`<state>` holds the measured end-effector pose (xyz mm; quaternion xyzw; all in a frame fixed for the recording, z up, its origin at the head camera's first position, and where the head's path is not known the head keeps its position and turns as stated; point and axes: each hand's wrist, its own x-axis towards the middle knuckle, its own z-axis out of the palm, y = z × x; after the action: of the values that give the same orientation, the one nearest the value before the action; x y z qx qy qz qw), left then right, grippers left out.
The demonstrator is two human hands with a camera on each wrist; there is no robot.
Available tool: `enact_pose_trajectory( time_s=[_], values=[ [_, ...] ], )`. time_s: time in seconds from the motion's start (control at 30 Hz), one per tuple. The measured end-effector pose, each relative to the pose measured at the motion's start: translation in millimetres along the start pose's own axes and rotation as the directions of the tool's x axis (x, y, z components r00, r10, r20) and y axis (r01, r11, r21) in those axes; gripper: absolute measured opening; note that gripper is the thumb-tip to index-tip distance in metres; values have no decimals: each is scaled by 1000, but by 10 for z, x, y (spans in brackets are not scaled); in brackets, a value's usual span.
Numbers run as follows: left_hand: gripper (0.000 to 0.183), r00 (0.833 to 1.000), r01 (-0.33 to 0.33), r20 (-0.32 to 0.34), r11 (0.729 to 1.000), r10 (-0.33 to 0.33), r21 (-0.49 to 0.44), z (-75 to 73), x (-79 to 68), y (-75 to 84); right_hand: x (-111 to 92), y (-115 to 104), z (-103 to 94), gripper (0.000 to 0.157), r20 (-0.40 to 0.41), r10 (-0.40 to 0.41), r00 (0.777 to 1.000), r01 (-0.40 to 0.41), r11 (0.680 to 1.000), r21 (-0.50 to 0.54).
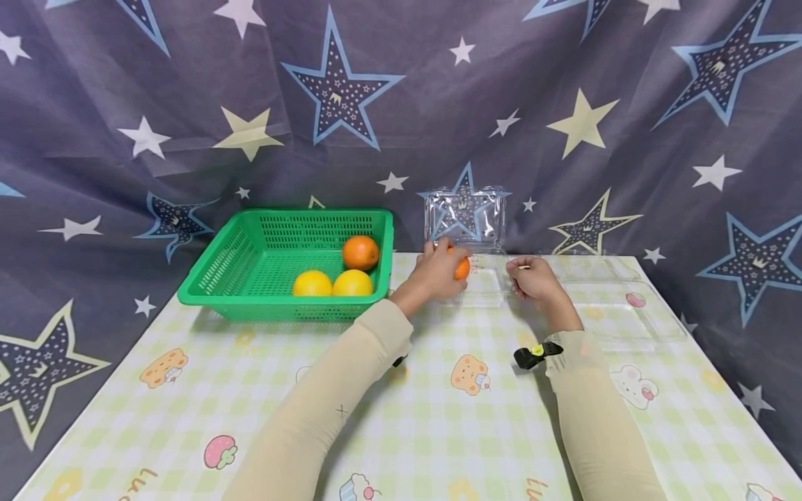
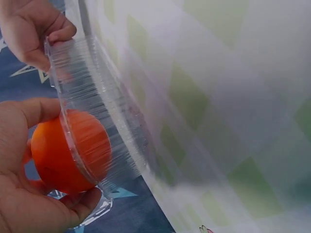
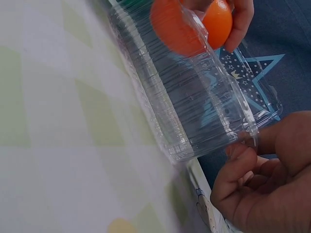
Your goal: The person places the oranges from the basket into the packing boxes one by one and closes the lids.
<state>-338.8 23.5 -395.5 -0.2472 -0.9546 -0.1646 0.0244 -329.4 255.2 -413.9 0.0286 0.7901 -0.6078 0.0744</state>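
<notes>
Ideally, the orange [image 1: 462, 268] gripped by the left hand [image 1: 436, 272] is lowered gently inside the clear box [image 3: 170, 97], its right rim pinched by the right hand [image 1: 536, 281].

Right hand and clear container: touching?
Touching. The right wrist view shows the right hand pinching the rim of the clear container between thumb and finger.

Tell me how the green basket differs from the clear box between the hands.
The green basket is coloured, with slotted walls; the clear box is see-through. The basket looks larger than the box. The basket contains one orange fruit and two yellow fruits; at the box, the left hand holds another orange fruit partly below the rim. Both are rectangular and open at the top.
</notes>
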Motion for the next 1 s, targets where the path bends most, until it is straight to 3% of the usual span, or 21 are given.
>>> enact_pose_trajectory(
  time_s=[0.17,0.5,0.67,1.0],
  values=[
    [59,1000,-6,26,1000,6,0,20,-4,5,-93,-141,20,19,2,24,1000,-24,1000,-5],
    [54,998,-16,69,999,14,34,71,-17,-14,85,82,10,27,-24,5,1000,-5,1000,9],
    [52,994,-31,110,998,24,62,87,-30,-14,83,97,28,27,-33,-12,999,12,1000,2],
    [55,994,-41,102,995,31,92,2,-50,-4,71,83,27,28,-36,-10,999,9,1000,-22]
  ],
)
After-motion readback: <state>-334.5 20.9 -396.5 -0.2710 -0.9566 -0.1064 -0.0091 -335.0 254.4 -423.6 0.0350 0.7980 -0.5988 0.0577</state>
